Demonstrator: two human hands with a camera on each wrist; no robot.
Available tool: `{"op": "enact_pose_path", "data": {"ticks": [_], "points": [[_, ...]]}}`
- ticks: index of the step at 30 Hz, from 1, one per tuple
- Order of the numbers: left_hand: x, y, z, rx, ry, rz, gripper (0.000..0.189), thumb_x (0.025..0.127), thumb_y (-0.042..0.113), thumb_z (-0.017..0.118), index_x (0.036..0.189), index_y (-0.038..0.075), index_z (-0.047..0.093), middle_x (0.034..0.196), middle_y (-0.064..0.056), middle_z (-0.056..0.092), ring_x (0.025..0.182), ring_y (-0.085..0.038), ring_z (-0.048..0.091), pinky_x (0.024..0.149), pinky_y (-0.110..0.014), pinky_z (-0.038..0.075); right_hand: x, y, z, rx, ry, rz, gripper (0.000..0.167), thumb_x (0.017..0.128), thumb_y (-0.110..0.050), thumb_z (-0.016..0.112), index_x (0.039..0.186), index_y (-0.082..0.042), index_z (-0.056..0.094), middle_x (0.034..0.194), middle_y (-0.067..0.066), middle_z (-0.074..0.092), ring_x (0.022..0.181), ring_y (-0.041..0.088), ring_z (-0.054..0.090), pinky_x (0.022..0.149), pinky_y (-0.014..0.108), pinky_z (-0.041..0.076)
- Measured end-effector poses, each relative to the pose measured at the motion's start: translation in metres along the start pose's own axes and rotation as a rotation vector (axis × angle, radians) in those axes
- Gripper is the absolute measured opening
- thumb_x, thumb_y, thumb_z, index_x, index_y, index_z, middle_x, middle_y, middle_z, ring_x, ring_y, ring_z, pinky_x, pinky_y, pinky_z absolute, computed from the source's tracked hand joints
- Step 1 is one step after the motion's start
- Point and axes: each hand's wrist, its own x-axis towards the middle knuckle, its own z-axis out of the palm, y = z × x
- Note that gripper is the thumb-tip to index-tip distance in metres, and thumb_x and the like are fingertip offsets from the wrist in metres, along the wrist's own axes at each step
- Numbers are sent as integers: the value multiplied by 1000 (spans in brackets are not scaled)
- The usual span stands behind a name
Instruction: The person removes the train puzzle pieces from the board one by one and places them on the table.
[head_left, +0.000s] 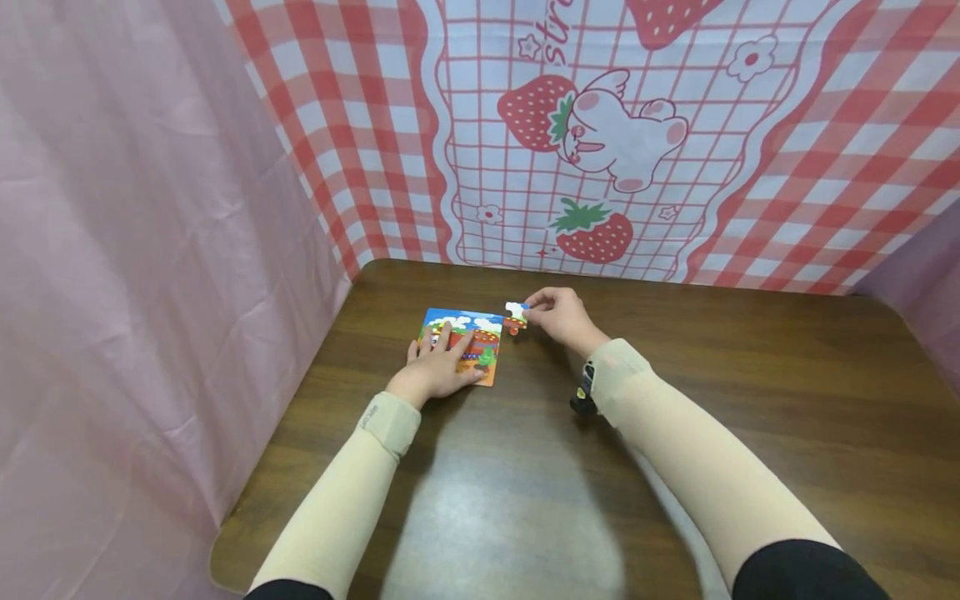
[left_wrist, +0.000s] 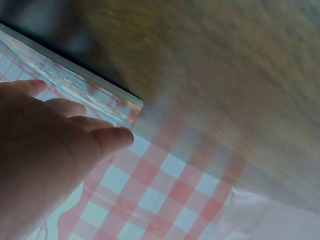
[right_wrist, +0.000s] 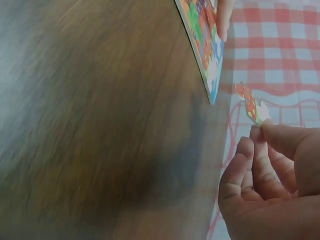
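Note:
A colourful jigsaw puzzle [head_left: 487, 354] with a blue sky and white clouds lies flat on the wooden table. Spread over its left and lower part, my left hand [head_left: 435, 371] rests with straight fingers. Just right of the puzzle's upper right corner, my right hand [head_left: 562, 318] pinches a puzzle piece [head_left: 514, 315] between thumb and forefinger. White, red and orange show on that piece. In the right wrist view the piece [right_wrist: 253, 105] is held up, apart from the puzzle [right_wrist: 202, 35]. The left wrist view shows the puzzle's edge [left_wrist: 90, 82] beyond the left fingers.
The brown wooden table [head_left: 750, 400] stretches right and toward me. A red-and-white checked cloth [head_left: 375, 125] with strawberries hangs behind its far edge, and a pink curtain [head_left: 150, 250] hangs along the left. A small black device [head_left: 583, 403] sits at my right wrist.

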Motion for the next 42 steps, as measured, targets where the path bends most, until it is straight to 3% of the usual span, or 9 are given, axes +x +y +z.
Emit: {"op": "enact_pose_path", "data": {"ticks": [5, 11, 21, 28, 42], "points": [[6, -4, -1, -17, 10, -59, 86, 98, 71, 43, 165, 34, 4, 168, -10, -13, 148, -43, -18, 117, -61, -2, -8, 5, -16, -1, 7, -5, 20, 97, -14, 71, 110, 2, 71, 99, 17, 73, 90, 31, 68, 68, 33, 52], [18, -13, 6, -41, 21, -73, 89, 96, 71, 46, 165, 31, 6, 169, -12, -11, 150, -41, -17, 117, -61, -2, -18, 16, -35, -14, 7, -5, 23, 97, -12, 72, 112, 4, 70, 100, 19, 73, 89, 29, 67, 67, 28, 51], [20, -15, 7, -62, -23, -84, 90, 96, 73, 44, 165, 33, 4, 168, -14, -11, 149, -43, -18, 117, -62, 2, -36, 40, -71, -47, 9, -7, 23, 95, -11, 73, 112, 5, 71, 96, 18, 74, 83, 23, 68, 67, 31, 53], [19, -15, 8, -49, -4, -65, 91, 95, 75, 41, 166, 29, 6, 169, -16, -8, 149, -45, -15, 116, -64, 4, -46, 57, -92, -59, -1, -4, 24, 94, -8, 74, 110, 9, 71, 95, 19, 74, 77, 15, 66, 66, 24, 53], [25, -20, 15, -43, 3, -59, 89, 96, 73, 43, 165, 33, 4, 168, -14, -11, 148, -45, -18, 117, -63, 2, -62, 83, -126, -164, -22, 76, 25, 95, -11, 73, 110, 9, 71, 88, 13, 73, 75, 20, 64, 63, 28, 51]]}}
